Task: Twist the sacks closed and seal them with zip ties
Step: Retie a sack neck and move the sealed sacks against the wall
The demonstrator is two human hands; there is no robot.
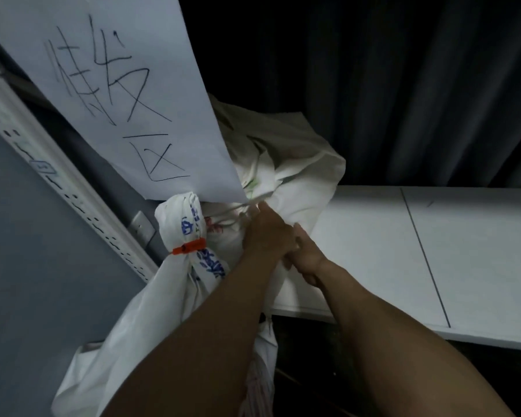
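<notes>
- Two hands, the left hand [268,236] and right hand [306,258], clutch the white sack [301,176] at its loose mouth, fingers curled into cloth.
- One neighbouring sack [175,218] wears an orange zip tie [190,246].

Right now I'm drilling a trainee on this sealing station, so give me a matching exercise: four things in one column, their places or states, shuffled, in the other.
1. zip tie
2. open sack
3. paper sign
4. table

A. hangs above the sacks, handwritten
B. gripped by the left hand and right hand
C. orange, cinched round the neck of the sealed sack
D. white, to the right of the sacks

Pairs: 1-C, 2-B, 3-A, 4-D
</notes>
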